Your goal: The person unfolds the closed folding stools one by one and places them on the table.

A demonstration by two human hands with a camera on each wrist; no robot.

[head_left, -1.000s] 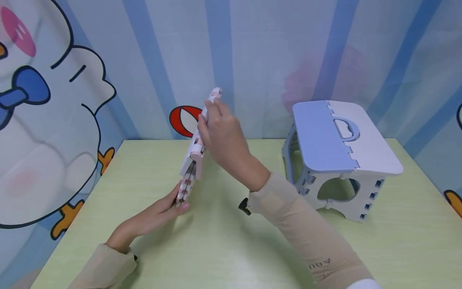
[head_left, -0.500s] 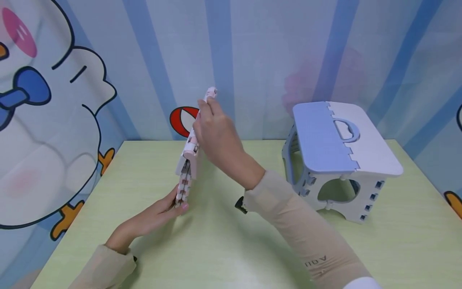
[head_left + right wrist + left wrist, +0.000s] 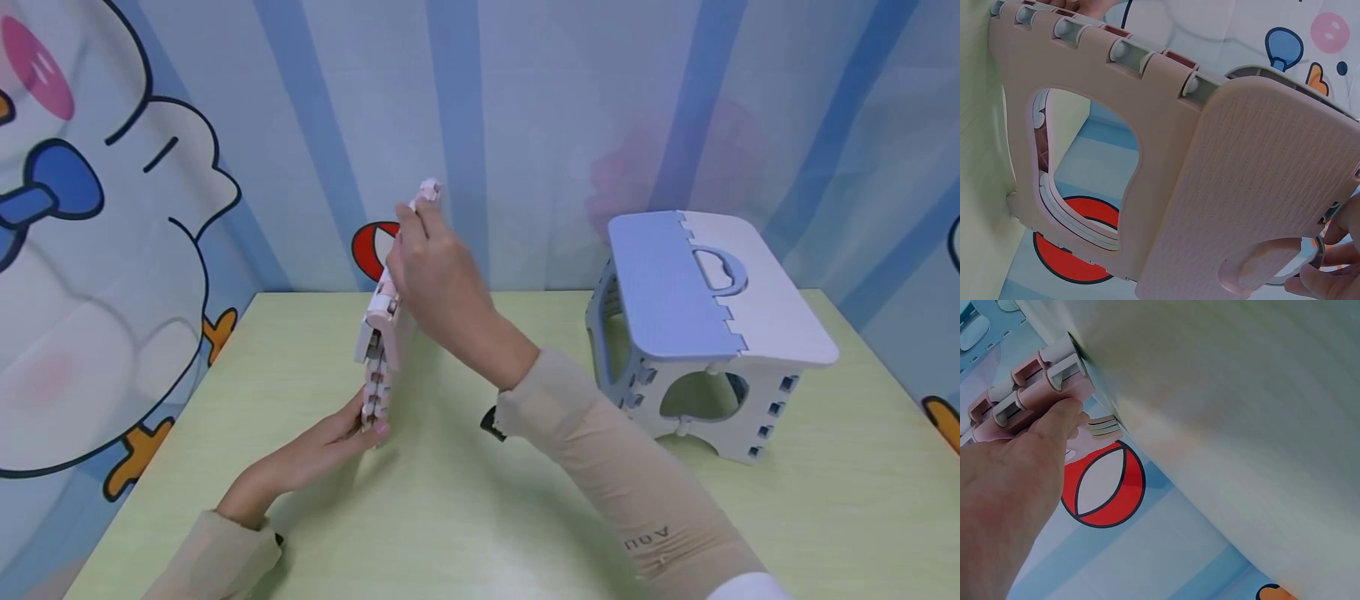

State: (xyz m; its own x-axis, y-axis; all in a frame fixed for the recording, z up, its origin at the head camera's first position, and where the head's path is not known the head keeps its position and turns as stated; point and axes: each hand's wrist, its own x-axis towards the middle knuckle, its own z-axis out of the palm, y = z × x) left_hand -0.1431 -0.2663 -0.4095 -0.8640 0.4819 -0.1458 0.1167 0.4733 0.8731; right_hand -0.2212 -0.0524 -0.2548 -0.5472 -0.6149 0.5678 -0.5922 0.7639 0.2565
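Observation:
A pink-and-white folding stool [image 3: 383, 312], mostly folded flat, is held on edge over the table between both hands. My left hand [image 3: 318, 450] grips its lower hinged end, with the thumb on the near side; in the left wrist view the hinges [image 3: 1038, 378] lie against that thumb. My right hand [image 3: 442, 271] holds the upper part. In the right wrist view its fingers [image 3: 1316, 281] curl at the carry handle, beside the textured pink top [image 3: 1235, 175]. A pink leg panel [image 3: 1091, 69] with a large cutout stretches from the top toward my left hand.
A blue-and-white folding stool [image 3: 675, 292] stands unfolded on the right of the pale green table [image 3: 465, 517]. Behind the table hangs a striped blue cartoon backdrop [image 3: 525, 125]. A dark wrist strap end [image 3: 492, 423] sticks out by the right sleeve.
My right hand has moved left, swinging the stool's upper part left and more upright. My left hand stays nearly in place, and the standing stool has not moved.

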